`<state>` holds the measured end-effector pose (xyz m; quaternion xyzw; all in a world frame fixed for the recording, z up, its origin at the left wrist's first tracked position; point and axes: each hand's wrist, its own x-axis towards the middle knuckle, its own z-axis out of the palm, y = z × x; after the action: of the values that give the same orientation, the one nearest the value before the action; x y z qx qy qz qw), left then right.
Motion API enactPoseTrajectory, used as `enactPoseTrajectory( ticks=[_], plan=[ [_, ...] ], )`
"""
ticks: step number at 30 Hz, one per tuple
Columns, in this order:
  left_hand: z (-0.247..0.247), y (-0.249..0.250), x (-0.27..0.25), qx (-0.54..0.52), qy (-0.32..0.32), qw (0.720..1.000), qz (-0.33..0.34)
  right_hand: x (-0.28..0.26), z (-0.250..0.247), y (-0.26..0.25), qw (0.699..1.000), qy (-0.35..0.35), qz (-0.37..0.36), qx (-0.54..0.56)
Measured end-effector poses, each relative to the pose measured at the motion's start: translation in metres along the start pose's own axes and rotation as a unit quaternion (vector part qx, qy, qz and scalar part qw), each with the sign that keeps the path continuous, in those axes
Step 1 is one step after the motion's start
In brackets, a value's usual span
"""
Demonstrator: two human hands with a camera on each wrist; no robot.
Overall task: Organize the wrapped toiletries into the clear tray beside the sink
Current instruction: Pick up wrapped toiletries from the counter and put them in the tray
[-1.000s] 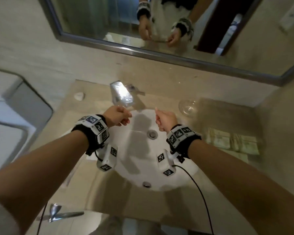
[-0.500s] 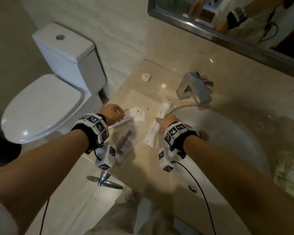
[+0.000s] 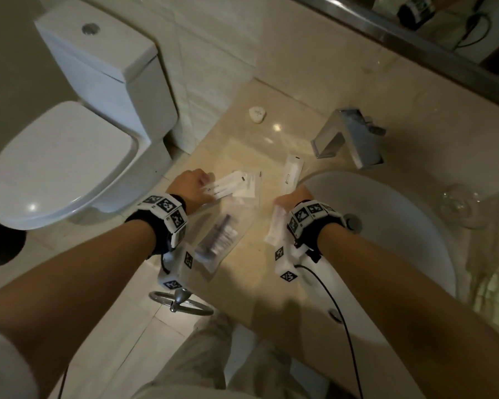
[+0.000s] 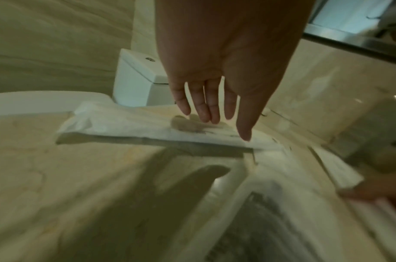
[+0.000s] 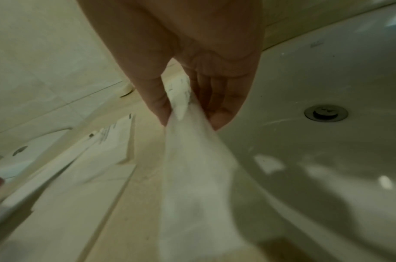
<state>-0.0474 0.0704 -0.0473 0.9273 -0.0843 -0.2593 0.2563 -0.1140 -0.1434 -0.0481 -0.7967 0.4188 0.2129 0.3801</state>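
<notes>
At the worktop (image 3: 274, 145) left of the sink (image 3: 386, 214), our right hand (image 3: 293, 198) pinches a long white packet (image 5: 192, 159) to lift it, while our left hand (image 3: 189, 187), fingers straight, steadies another packet (image 4: 147, 127) lying flat

A long white packet (image 3: 283, 203) is pinched near its middle by the right hand (image 3: 293, 197), between thumb and fingers, lying along the countertop at the sink's 9 o'clock edge, one end toward the faucet at 12 o'clock, the other toward 6 o'clock. At its 9 o'clock, a second long white packet (image 3: 224, 187) lies flat and aslant under the straight fingers of the left hand (image 3: 189, 187), its far end overlapping a small flat white sachet (image 3: 247, 187). At 6 o'clock from these, a clear-wrapped packet with dark contents (image 3: 218, 240) rests flat. A small pale wrapped round (image 3: 257, 114) sits apart at 12 o'clock, near the wall.
</notes>
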Motion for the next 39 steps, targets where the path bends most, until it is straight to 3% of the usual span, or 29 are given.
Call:
enactPoseTrajectory(
  ticks=[7, 10, 17, 22, 26, 30, 39],
  plan=[
    [0.009, 0.006, 0.006, 0.153, -0.014, 0.988, 0.035, -0.007, -0.010, -0.002, 0.999, -0.005, -0.021, 0.030],
    [0.006, 0.012, 0.010, 0.165, -0.026, 0.985, 0.038, -0.010, -0.012, -0.001, 0.995, -0.005, -0.036, 0.092],
    [-0.007, 0.045, 0.012, 0.102, 0.024, 0.993, 0.063, -0.017, -0.024, -0.002, 0.987, 0.016, -0.082, 0.136],
    [-0.018, 0.080, 0.013, -0.062, 0.050, 0.995, 0.066, -0.030, -0.044, -0.006, 0.979, -0.014, -0.100, 0.176],
    [-0.021, 0.121, 0.007, -0.162, 0.047, 0.983, 0.075, -0.038, -0.062, 0.007, 0.978, 0.000, -0.165, 0.127],
    [-0.014, 0.149, 0.001, -0.198, 0.050, 0.974, 0.099, -0.039, -0.083, 0.027, 0.965, 0.039, -0.230, 0.119],
    [0.027, 0.237, -0.027, -0.237, 0.012, 0.957, 0.165, -0.050, -0.154, 0.092, 0.940, 0.122, -0.192, 0.255]
  ],
)
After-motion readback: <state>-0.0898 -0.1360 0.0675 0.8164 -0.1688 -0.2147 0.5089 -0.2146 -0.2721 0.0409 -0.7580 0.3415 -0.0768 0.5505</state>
